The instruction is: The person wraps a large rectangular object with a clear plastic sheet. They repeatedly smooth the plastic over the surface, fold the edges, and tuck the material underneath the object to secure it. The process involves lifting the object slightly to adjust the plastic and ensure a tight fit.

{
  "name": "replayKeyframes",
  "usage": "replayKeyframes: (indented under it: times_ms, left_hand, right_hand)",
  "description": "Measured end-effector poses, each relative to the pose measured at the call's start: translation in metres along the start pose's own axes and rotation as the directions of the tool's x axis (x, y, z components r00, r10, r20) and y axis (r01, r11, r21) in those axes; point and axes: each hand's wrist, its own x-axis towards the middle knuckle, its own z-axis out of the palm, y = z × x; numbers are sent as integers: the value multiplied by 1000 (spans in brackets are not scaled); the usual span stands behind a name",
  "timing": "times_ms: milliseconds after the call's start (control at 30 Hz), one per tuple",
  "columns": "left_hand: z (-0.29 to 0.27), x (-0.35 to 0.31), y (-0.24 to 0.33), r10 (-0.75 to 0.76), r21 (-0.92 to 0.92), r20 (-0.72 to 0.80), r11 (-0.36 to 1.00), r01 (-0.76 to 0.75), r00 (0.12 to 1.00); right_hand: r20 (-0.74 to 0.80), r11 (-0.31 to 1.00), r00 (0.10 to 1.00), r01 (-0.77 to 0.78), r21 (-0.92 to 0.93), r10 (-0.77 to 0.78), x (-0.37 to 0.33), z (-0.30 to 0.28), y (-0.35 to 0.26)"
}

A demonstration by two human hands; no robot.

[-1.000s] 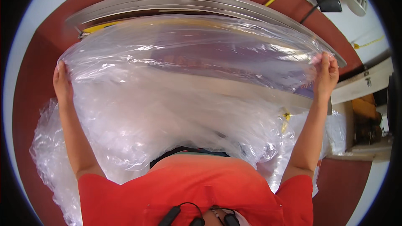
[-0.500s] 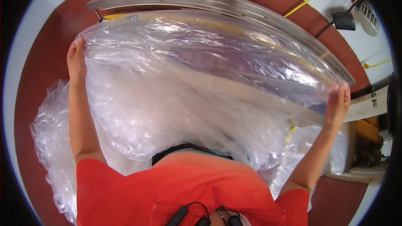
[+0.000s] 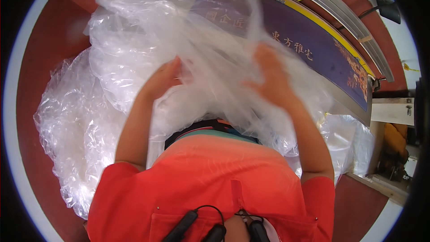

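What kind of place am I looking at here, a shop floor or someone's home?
Likely a workshop or packing area: a dark red floor, a long blue panel with a metal frame, and heaps of clear plastic film.

the right hand (image 3: 273,78) is blurred behind clear plastic sheet (image 3: 148,31); its grip cannot be told. the sheet hides the blue sign's (image 3: 313,45) left part.

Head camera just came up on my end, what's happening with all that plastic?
A person in a red shirt is handling a large clear crinkled plastic sheet with both bare hands. The left hand grips a fold of it; the right hand is blurred, spread against the film. The sheet is bunched in front of the chest, partly draped over a long dark blue panel with a yellow edge on the red floor.
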Motion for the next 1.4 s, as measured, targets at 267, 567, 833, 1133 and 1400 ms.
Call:
replayKeyframes:
  times_ms: [267, 567, 833, 1133, 1400]
  left_hand:
    - [34, 22, -24, 158, -298, 95, 946, -123, 983]
    - [11, 19, -5, 214, -327, -337, 887, -327, 917]
    - [-14, -15, 39, 390, 26, -511, 898, -440, 766]
    - [-24, -34, 66, 510, 347, -436, 855, -385, 742]
    - [-126, -60, 102, 766, 983, 182, -152, -101, 617]
  right_hand:
    - [-204, 998, 977, 61, 24, -54, 10, 14, -29]
    - [-254, 864, 854, -353, 359, 455, 32, -19, 25]
    - [-355, 925, 861, -380, 26, 364, 21, -63, 49]
    - [-442, 920, 897, -191, -343, 22, 22, -82, 47]
    - [-465, 932, 876, -268, -245, 129, -16, -95, 72]
